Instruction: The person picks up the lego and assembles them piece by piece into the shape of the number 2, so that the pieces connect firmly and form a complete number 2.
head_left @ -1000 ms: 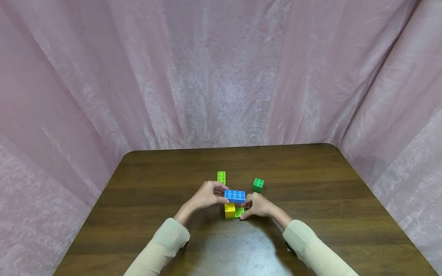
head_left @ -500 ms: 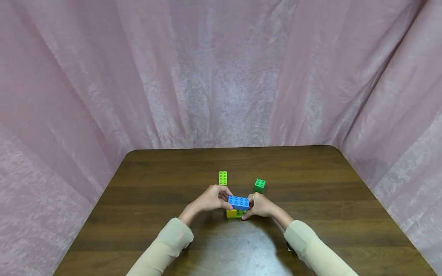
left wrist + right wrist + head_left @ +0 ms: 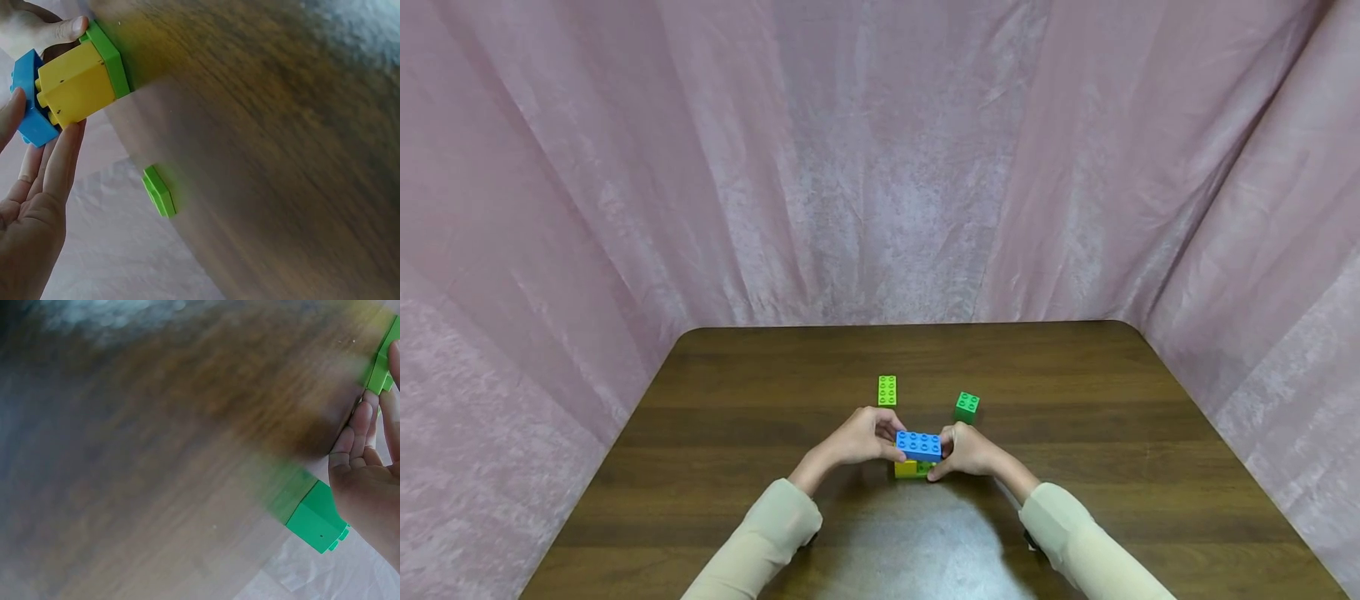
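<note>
My left hand pinches a blue toy building brick between thumb and fingers. Just over the yellow brick it hovers, with yellow studs showing in a narrow gap in the left wrist view. The yellow brick sits on one end of a flat lime-green brick on the table. My right hand grips the lime-green brick's other end, thumb at the near side. From the head view, the blue brick hides much of the two below it.
Beyond my hands, a second flat lime-green brick lies on the wooden table. A darker green square brick stands behind my right hand. Pink curtains hang around the table's far and side edges.
My left hand has brought the blue brick nearer to me and slightly right, so it covers more of the yellow brick. My right hand keeps its grip on the lime-green brick.
</note>
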{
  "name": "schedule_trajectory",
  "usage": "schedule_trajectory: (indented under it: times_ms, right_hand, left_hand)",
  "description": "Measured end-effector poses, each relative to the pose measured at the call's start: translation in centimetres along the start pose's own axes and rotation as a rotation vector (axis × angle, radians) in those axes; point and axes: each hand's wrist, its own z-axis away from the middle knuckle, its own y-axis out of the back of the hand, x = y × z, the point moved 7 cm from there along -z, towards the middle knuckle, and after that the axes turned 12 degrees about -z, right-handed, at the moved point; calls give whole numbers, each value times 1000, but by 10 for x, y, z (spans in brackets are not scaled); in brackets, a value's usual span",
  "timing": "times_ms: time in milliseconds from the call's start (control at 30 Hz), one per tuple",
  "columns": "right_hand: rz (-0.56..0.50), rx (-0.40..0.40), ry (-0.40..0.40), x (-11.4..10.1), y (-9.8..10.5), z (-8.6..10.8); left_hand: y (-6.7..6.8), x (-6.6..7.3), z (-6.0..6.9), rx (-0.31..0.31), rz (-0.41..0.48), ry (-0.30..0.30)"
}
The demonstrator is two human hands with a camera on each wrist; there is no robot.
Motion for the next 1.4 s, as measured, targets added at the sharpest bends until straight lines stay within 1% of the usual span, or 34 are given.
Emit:
schedule_trajectory:
  times_ms: [200, 433, 667, 733, 833, 1067, 1400]
  right_hand:
    - [22, -2, 21, -1, -1, 0]
    - [-1, -8, 3, 0, 0, 0]
    - [7, -3, 7, 0, 1, 1]
    - [12, -3, 10, 1, 0, 1]
    - [21, -2, 16, 1, 0, 1]
    - [16, 1, 16, 2, 0, 1]
    - [8, 3, 35, 0, 0, 1]
  left_hand:
    - [1, 0, 2, 5, 19, 5]
    - [0, 2, 3, 10, 26, 5]
    - [0, 1, 2, 22, 3, -23]
    - [-1, -1, 3, 24, -2, -17]
    - [-2, -2, 4, 29, -5, -26]
    - [-3, 1, 6, 47, -28, -35]
    - [-3, -3, 6, 51, -8, -48]
